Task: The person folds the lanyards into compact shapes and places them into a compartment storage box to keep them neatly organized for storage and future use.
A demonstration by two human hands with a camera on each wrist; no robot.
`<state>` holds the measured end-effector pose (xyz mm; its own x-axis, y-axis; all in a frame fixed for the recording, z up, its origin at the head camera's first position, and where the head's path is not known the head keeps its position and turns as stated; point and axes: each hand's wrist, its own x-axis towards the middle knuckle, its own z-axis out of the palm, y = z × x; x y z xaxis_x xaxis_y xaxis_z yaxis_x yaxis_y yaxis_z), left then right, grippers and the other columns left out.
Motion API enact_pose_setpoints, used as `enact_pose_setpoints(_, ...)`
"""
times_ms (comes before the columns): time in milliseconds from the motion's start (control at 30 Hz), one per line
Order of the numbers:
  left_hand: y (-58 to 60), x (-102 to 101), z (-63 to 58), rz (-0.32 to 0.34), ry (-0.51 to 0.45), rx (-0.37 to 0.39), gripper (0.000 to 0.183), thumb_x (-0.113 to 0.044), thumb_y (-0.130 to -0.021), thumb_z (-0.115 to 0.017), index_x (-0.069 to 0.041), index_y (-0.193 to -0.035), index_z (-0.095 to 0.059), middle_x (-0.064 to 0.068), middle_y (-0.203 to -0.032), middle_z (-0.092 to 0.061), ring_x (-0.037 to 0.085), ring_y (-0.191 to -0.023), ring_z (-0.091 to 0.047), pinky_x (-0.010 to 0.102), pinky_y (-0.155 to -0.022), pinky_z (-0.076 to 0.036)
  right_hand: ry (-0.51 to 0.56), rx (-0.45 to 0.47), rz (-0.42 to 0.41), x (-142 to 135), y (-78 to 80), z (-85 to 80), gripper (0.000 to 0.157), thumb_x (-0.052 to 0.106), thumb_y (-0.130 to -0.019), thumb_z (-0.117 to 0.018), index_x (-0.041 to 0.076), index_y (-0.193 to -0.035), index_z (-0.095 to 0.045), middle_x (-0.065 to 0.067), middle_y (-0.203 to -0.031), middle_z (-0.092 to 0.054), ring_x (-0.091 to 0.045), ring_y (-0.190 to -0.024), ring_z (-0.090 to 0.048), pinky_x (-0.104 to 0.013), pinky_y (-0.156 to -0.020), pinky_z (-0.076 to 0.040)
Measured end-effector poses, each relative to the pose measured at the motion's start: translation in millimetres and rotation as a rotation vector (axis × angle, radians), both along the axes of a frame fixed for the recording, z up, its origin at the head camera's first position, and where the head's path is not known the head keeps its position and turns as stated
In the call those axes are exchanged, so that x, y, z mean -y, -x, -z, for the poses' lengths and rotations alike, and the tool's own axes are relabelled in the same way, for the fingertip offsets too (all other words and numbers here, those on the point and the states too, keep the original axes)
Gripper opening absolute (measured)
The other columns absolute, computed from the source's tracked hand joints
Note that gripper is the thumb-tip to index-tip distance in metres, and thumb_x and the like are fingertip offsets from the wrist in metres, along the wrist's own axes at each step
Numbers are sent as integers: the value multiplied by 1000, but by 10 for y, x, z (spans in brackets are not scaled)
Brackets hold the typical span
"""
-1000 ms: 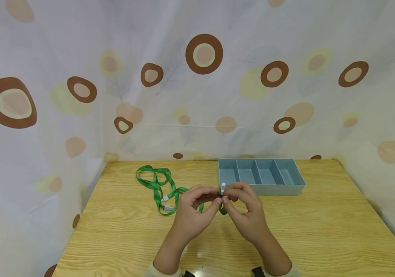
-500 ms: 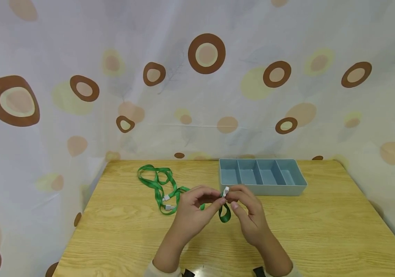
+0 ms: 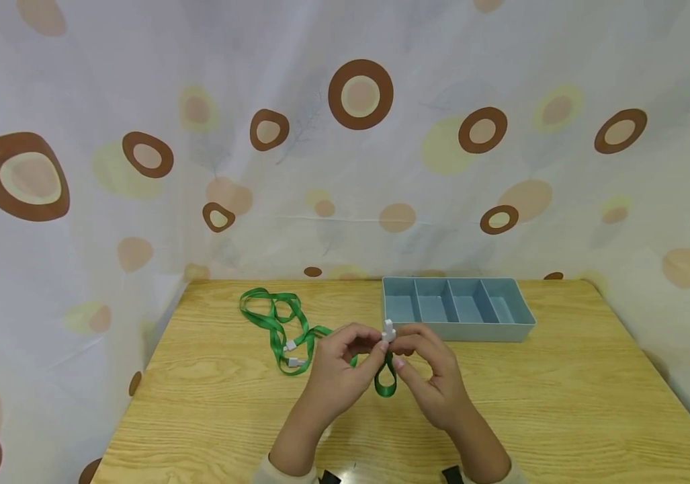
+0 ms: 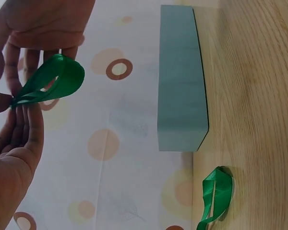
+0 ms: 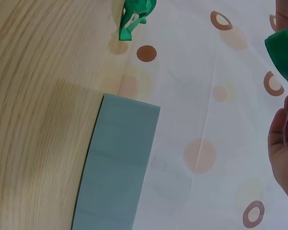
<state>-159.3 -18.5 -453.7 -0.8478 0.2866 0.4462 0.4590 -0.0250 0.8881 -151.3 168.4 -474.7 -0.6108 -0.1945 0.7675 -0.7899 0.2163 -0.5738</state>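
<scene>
A green ribbon lanyard (image 3: 385, 390) with a white plastic clip (image 3: 388, 332) is held up between both hands above the table. My left hand (image 3: 341, 373) pinches it just below the clip, thumb in front. From the other side, the curled fingers of my right hand (image 3: 434, 376) meet the clip, and its thumb tip sits at the ribbon's edge. Below the fingers the ribbon hangs in a loop, seen large as a green loop (image 4: 67, 79) in the left wrist view. Part of the clip is hidden behind fingertips.
More green lanyard (image 3: 273, 323) lies tangled on the wooden table (image 3: 211, 417) at the left, with white buckles (image 3: 295, 362) on it. A blue-grey tray (image 3: 459, 331) with several compartments stands at the back right, against a patterned curtain (image 3: 296, 175).
The clip has turned between the fingers and now stands upright. My right thumb moved down from the clip, while the ribbon loop dropped into sight below the hands.
</scene>
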Motion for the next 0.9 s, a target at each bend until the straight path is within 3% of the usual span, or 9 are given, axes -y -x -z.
enact_pose_setpoints(167,-9,10,14,-6,7,51,5,-8,-103,-70,-6,-106,-72,11,-106,-73,18,-97,-75,33,-90,-65,-6,29,0,17,-16,2,31,-16,-83,-72,9,-100,-71,-11,-113,-67,-16,-105,-63,-25,-87,-53)
enact_pose_setpoints(300,-10,25,22,-23,-1,73,4,-6,-102,-69,-7,-105,-71,10,-104,-72,16,-94,-74,33,-88,-65,-24,61,35,15,-16,12,30,-12,-81,-79,12,-93,-66,-9,-110,-66,-15,-100,-61,-28,-81,-50)
enact_pose_setpoints(400,-7,30,15,-71,-63,50,4,-3,-101,-69,-4,-104,-71,14,-104,-71,15,-94,-73,31,-87,-64,-42,87,47,9,-13,26,31,-8,-80,-82,14,-95,-66,-7,-109,-65,-15,-96,-60,-29,-80,-49)
enact_pose_setpoints(600,9,47,-11,-192,-260,-67,6,8,-98,-66,8,-104,-67,25,-100,-68,12,-92,-71,24,-85,-63,-98,150,36,59,-26,56,40,2,-77,-91,21,-107,-72,0,-113,-64,-17,-92,-60,-30,-79,-51)
enact_pose_setpoints(733,25,53,-13,-212,-306,-86,5,9,-99,-65,10,-104,-65,24,-98,-66,10,-90,-70,21,-81,-62,-124,179,37,131,-44,70,38,6,-80,-93,23,-106,-73,2,-114,-64,-15,-92,-60,-28,-79,-51)
enact_pose_setpoints(900,28,61,-12,-228,-311,-90,6,7,-101,-63,11,-105,-64,25,-99,-65,10,-91,-69,22,-81,-62,-109,165,58,178,-54,69,28,-1,-84,-87,20,-96,-73,-1,-111,-65,-12,-92,-61,-26,-78,-53)
